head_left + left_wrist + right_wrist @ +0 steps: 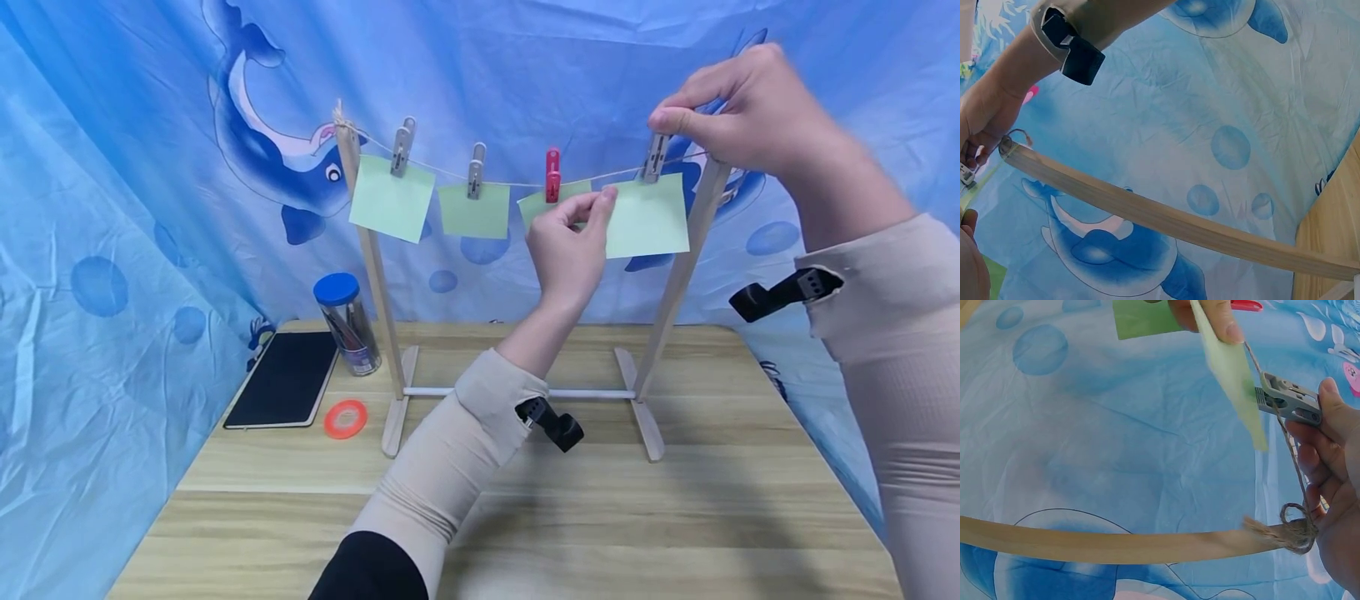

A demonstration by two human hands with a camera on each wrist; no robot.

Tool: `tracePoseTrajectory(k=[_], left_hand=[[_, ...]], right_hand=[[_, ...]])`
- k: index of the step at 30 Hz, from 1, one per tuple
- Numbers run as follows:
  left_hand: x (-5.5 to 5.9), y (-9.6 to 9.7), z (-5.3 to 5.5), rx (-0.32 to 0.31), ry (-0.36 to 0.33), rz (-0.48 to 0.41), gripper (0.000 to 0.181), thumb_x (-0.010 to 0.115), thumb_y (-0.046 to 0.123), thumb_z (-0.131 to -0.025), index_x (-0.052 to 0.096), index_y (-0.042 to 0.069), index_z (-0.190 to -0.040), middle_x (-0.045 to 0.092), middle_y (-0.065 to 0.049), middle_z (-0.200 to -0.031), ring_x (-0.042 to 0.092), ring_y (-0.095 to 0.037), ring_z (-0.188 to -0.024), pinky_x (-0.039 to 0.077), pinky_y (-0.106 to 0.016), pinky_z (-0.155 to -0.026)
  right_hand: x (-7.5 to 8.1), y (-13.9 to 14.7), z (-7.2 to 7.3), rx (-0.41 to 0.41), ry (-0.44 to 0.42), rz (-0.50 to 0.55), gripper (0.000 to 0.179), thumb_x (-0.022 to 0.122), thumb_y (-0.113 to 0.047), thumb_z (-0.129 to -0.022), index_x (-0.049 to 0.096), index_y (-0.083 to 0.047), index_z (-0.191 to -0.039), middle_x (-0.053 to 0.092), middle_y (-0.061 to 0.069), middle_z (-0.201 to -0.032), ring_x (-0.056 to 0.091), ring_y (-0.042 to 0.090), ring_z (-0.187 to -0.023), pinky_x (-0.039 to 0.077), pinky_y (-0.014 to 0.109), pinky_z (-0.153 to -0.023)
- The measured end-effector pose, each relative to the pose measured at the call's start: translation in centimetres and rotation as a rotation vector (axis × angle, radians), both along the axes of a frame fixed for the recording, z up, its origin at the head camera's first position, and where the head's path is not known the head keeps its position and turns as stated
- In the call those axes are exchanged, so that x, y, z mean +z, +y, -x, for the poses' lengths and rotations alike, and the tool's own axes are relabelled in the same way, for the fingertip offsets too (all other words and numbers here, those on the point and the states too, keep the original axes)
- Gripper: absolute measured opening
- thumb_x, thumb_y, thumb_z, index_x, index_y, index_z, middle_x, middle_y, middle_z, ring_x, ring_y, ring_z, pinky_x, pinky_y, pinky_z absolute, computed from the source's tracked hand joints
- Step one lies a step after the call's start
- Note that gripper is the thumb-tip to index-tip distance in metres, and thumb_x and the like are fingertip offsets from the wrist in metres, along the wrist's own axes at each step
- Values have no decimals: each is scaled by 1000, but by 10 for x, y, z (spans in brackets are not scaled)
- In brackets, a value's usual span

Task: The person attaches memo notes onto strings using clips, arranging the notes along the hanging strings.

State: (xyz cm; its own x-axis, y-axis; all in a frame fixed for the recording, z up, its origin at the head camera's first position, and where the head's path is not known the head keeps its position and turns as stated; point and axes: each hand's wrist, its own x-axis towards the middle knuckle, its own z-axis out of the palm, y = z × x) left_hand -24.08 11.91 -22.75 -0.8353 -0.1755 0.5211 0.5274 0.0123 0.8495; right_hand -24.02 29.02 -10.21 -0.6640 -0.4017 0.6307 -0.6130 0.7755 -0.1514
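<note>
My left hand (568, 258) pinches the upper left corner of a pale green paper sheet (648, 221). My right hand (765, 112) holds a grey clothespin (656, 158) between thumb and fingers, at the string's right end. In the right wrist view, the clothespin (1291, 400) is at the string and the edge of the sheet (1232, 381). Left of my hands, a red clothespin (552, 175) holds another green sheet (534, 207), partly covered by my left hand. Two more sheets, one paler (392, 200) and one darker (474, 212), hang from grey clothespins.
A thin string (517, 184) spans two wooden posts (378, 283) on a tabletop stand. On the wooden table (600, 517), a black notebook (283, 379), a blue-lidded clear jar (348, 325) and an orange ring (333, 425) lie left. A blue whale-print curtain (480, 75) hangs behind.
</note>
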Motion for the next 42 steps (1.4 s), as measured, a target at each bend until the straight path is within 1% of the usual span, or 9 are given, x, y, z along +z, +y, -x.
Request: tracePoseTrajectory(k=[4, 6, 8, 16, 24, 31, 33, 37, 42], left_hand=[[-1, -1, 0, -3, -2, -19, 25, 72, 32, -96, 80, 9, -102, 70, 5, -80, 57, -8, -58, 45, -19, -46], [-1, -1, 0, -2, 2, -26, 25, 72, 32, -96, 80, 8, -102, 70, 4, -80, 57, -8, -57, 45, -19, -46], [-1, -1, 0, -1, 5, -31, 26, 72, 31, -96, 80, 8, -103, 70, 4, -80, 57, -8, -56, 45, -19, -46], [-1, -1, 0, 15, 9, -44, 26, 73, 31, -95, 80, 7, -102, 69, 2, -79, 56, -8, -56, 45, -19, -47], [0, 3, -2, 5, -7, -53, 25, 73, 31, -95, 80, 8, -101, 68, 3, -77, 52, -8, -55, 40, -18, -44], [0, 5, -1, 2, -12, -73, 26, 73, 31, -94, 79, 7, -102, 69, 3, -78, 52, -7, -55, 41, -18, -44], [-1, 5, -1, 0, -21, -72, 27, 73, 31, -94, 79, 6, -102, 69, 3, -78, 53, -7, -55, 42, -18, -45], [-2, 6, -1, -5, -33, -66, 27, 73, 32, -94, 79, 7, -102, 69, 4, -77, 52, -6, -53, 40, -18, -44], [-4, 6, -1, -14, -45, -59, 28, 73, 33, -94, 80, 8, -101, 69, 4, -77, 53, -5, -55, 41, -18, -45]], right_hand=[[-3, -3, 1, -25, -19, -14, 24, 68, -21, -99, 77, -4, -112, 71, -3, -102, 49, 2, -88, 43, 10, -68], [-4, -5, 1, -32, -25, -19, 24, 69, -21, -99, 77, -4, -112, 72, 12, -107, 49, 2, -89, 43, 11, -68], [-4, -5, 1, -37, -31, -26, 24, 68, -21, -99, 77, -4, -113, 71, 18, -110, 48, 1, -91, 43, 11, -68], [-3, -5, 1, -33, -77, -68, 26, 68, -20, -99, 76, -3, -117, 70, 17, -120, 46, 1, -97, 39, 9, -71], [-2, -3, 0, -8, -102, -101, 27, 67, -19, -99, 74, -1, -118, 68, 20, -125, 55, 26, -109, 37, 4, -71], [-1, -3, 2, 13, -106, -150, 26, 68, -19, -99, 75, -1, -117, 70, 20, -120, 55, 15, -93, 39, 1, -69], [-1, -3, 2, 22, -122, -156, 27, 68, -19, -99, 74, -1, -118, 70, 21, -120, 58, 19, -95, 38, 1, -70], [-1, -1, 2, 26, -161, -153, 30, 67, -20, -100, 73, 0, -120, 68, 25, -122, 63, 38, -103, 36, 0, -72], [-3, 2, 3, 11, -178, -141, 31, 67, -22, -100, 72, 0, -122, 68, 26, -121, 62, 37, -100, 38, 2, -71]])
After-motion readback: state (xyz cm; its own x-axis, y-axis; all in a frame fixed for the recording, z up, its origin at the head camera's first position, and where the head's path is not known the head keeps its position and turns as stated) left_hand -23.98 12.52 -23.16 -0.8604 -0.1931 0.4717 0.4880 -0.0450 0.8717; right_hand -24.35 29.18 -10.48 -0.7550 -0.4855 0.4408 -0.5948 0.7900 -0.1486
